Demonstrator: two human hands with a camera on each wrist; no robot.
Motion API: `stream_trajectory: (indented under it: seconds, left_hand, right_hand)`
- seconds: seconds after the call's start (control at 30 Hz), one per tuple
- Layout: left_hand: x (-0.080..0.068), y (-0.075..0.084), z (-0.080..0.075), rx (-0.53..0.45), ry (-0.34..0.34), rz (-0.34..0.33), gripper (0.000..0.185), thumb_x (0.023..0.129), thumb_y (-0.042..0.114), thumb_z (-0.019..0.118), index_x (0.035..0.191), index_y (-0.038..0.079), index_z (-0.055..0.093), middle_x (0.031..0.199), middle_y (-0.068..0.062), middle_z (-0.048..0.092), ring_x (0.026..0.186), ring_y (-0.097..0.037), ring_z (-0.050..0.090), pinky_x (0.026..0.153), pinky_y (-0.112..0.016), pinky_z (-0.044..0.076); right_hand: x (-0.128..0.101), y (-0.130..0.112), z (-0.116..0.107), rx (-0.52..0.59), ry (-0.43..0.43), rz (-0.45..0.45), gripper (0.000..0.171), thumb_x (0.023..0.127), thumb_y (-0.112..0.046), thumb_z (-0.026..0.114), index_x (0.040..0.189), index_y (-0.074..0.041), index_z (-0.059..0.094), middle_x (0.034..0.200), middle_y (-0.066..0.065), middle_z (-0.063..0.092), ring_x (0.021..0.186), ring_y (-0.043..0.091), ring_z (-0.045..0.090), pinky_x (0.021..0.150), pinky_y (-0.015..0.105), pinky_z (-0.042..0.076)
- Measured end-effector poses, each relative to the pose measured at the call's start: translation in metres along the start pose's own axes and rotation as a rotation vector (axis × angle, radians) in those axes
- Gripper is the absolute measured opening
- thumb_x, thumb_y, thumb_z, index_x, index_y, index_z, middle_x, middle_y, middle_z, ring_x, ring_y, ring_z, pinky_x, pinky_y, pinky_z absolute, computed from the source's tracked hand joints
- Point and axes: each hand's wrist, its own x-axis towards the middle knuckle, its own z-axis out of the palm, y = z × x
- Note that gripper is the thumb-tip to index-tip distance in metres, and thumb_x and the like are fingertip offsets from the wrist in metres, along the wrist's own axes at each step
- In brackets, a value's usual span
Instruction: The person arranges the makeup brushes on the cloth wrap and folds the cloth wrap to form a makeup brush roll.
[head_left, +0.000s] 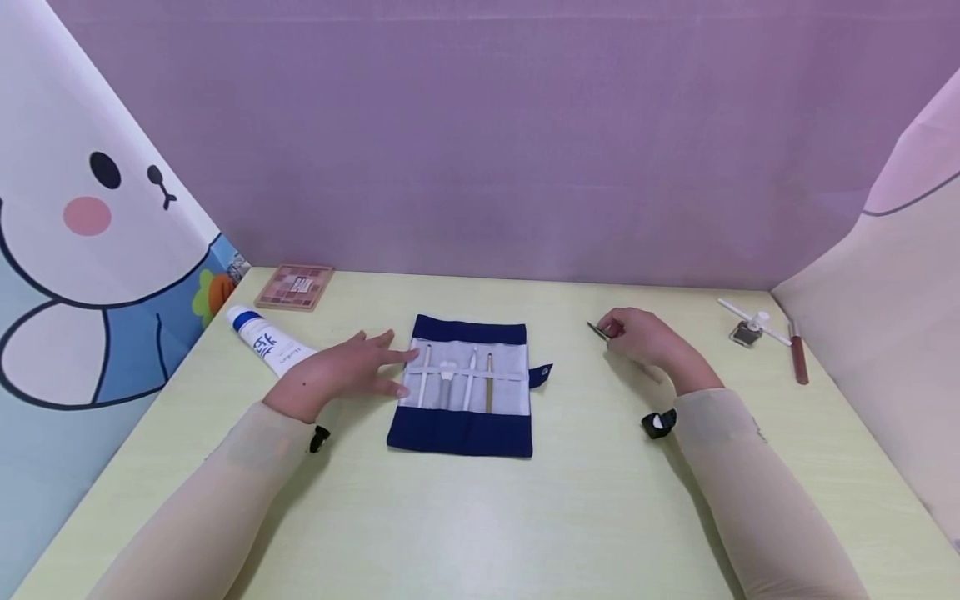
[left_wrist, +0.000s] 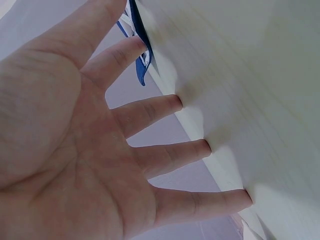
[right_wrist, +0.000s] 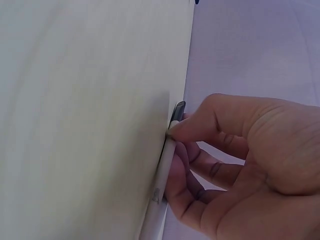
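Note:
An unrolled navy pouch [head_left: 459,435] with a pale lining lies flat mid-table, its snap tab [head_left: 540,375] pointing right. Under its elastic strap sit several slim tools, among them a gold-brown stick [head_left: 489,383] and a white-topped one [head_left: 447,383]. My left hand [head_left: 347,367] is spread, thumb and index finger at the pouch's left edge; its other fingertips [left_wrist: 202,147] meet the tabletop. Right of the pouch, my right hand [head_left: 637,333] pinches a slim pale pen-like stick [right_wrist: 162,172] with a dark end, low over the table. Fingers hide part of it.
A white and blue tube [head_left: 266,340] lies behind my left wrist, with a pink palette [head_left: 295,287] at the back left. On the right are a small dark bottle [head_left: 746,333], a white stick [head_left: 733,308] and a reddish-brown handled tool [head_left: 798,358]. Cloth walls border the table.

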Motion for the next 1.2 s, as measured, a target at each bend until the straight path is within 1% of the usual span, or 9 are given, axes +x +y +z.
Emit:
stream_trajectory:
  seconds: [0.17, 0.33, 0.57, 0.8, 0.97, 1.2]
  left_hand:
    - [0.0, 0.0, 0.0, 0.0, 0.0, 0.0, 0.075, 0.1, 0.05, 0.071, 0.166, 0.03, 0.04, 0.177, -0.028, 0.017, 0.156, -0.069, 0.016, 0.123, -0.078, 0.031]
    - [-0.001, 0.001, 0.0, -0.006, 0.001, -0.002, 0.075, 0.101, 0.05, 0.071, 0.166, 0.03, 0.04, 0.177, -0.028, 0.018, 0.157, -0.068, 0.015, 0.123, -0.078, 0.031]
    - [0.0, 0.0, 0.001, -0.003, 0.002, -0.001, 0.075, 0.101, 0.05, 0.071, 0.166, 0.031, 0.04, 0.177, -0.028, 0.018, 0.157, -0.068, 0.016, 0.123, -0.078, 0.032]
    - [0.001, -0.002, 0.002, -0.007, 0.002, -0.004, 0.075, 0.1, 0.052, 0.07, 0.166, 0.032, 0.039, 0.178, -0.027, 0.018, 0.157, -0.067, 0.015, 0.123, -0.078, 0.031]
    - [0.001, -0.002, 0.002, -0.013, -0.002, -0.006, 0.075, 0.1, 0.052, 0.07, 0.166, 0.032, 0.039, 0.178, -0.027, 0.017, 0.157, -0.068, 0.014, 0.123, -0.078, 0.03]
    - [0.0, 0.0, 0.0, -0.01, -0.003, -0.011, 0.075, 0.1, 0.05, 0.071, 0.166, 0.031, 0.039, 0.177, -0.027, 0.017, 0.157, -0.068, 0.015, 0.124, -0.078, 0.03]
  right_hand:
    - [0.001, 0.001, 0.001, 0.011, 0.0, 0.008, 0.04, 0.096, -0.003, 0.061, 0.135, 0.002, 0.065, 0.124, 0.021, 0.069, 0.11, 0.032, 0.063, 0.093, 0.043, 0.053]
    - [0.001, 0.0, 0.001, 0.029, -0.001, 0.017, 0.043, 0.096, -0.004, 0.062, 0.139, 0.0, 0.064, 0.127, 0.02, 0.068, 0.11, 0.031, 0.062, 0.091, 0.039, 0.052]
    - [-0.001, -0.006, 0.0, 0.066, 0.022, -0.026, 0.044, 0.098, -0.006, 0.062, 0.141, -0.001, 0.063, 0.125, 0.019, 0.069, 0.109, 0.029, 0.063, 0.086, 0.032, 0.052]
    - [-0.006, -0.021, -0.006, 0.17, 0.042, -0.054, 0.043, 0.099, -0.008, 0.066, 0.141, -0.002, 0.064, 0.125, 0.019, 0.068, 0.112, 0.031, 0.067, 0.084, 0.028, 0.053]
    - [-0.009, -0.032, -0.011, 0.259, 0.043, -0.092, 0.044, 0.098, -0.006, 0.065, 0.142, -0.002, 0.063, 0.124, 0.018, 0.067, 0.111, 0.027, 0.065, 0.084, 0.023, 0.053]
    - [-0.012, -0.049, -0.016, 0.429, 0.014, -0.126, 0.055, 0.094, -0.004, 0.063, 0.148, -0.005, 0.057, 0.129, 0.018, 0.062, 0.11, 0.02, 0.063, 0.088, 0.021, 0.056]
